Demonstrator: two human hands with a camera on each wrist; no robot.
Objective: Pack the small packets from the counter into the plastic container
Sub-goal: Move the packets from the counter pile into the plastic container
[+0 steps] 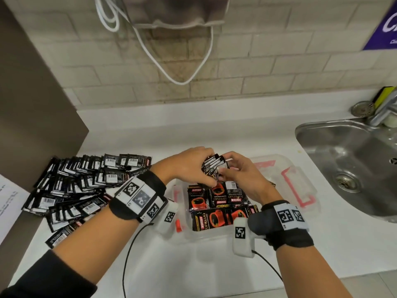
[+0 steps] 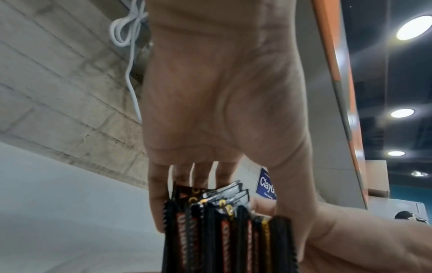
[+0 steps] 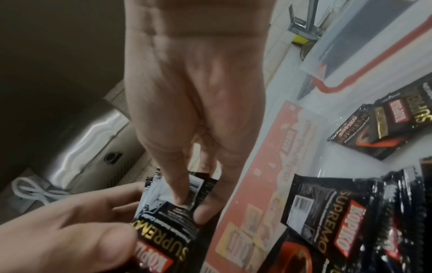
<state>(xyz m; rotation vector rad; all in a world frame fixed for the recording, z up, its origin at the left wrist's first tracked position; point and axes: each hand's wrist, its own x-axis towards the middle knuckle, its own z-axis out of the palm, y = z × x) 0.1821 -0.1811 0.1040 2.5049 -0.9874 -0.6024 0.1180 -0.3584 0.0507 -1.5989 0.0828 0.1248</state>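
Both hands, left hand (image 1: 194,163) and right hand (image 1: 242,176), pinch one fanned bundle of black foil coffee packets (image 1: 212,168) above the clear plastic container (image 1: 217,236); a loose grip risks slippery packets spilling onto the white surface (image 1: 193,265).

You had the container (image 1: 200,238) in front of you on the counter (image 1: 268,252), packets (image 1: 217,203) lying inside it. The loose pile (image 1: 81,188) lay to its left, the lid (image 1: 285,179) just right, the sink (image 1: 352,166) beyond that.
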